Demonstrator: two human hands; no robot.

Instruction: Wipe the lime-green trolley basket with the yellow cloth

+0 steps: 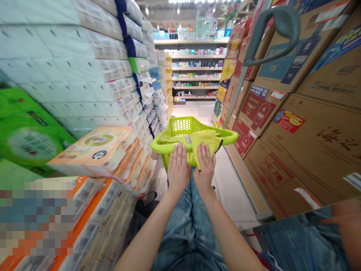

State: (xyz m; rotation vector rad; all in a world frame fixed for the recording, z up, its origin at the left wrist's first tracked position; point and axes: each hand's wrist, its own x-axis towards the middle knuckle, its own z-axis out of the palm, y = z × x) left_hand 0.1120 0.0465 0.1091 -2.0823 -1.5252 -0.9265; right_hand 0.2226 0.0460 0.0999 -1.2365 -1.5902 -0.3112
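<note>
Left hand: the person's left hand (pixel 180 165) lies palm down on the near edge of the basket, left of the yellow cloth, its fingers nearly straight and close together; the thumb is hidden, so I cannot tell whether it grips the rim

Right hand: the person's right hand (pixel 205 162) rests just beside it, fingers extended and slightly parted on the yellow cloth; I cannot tell whether they clasp it or only press it down

Basket: a lime-green plastic basket with a wide flared rim and perforated walls (pixel 169 148) stands in front of the knees, between the two rows of goods; a small pale label shows beside the cloth

Cloth: a soft yellow cloth-like piece with a dark bit at its side (pixel 204 138) drapes over the basket's near edge, toward its right corner

Legs: faded blue denim trousers (pixel 175 233) show below the forearms, behind the basket's near edge

Left row: tall stacks of white plastic-wrapped packs (pixel 56 45); a flat peach-topped pack (pixel 84 146) lies nearer, on the front edge of a lower stack

Right row: stacked brown cardboard cartons with printed panels (pixel 316 143); a grey plastic looped handle (pixel 286 24) shows before the upper ones

Far end: pale shelving with rows of small boxed goods (pixel 197 67) beyond the basket's far edge
</note>
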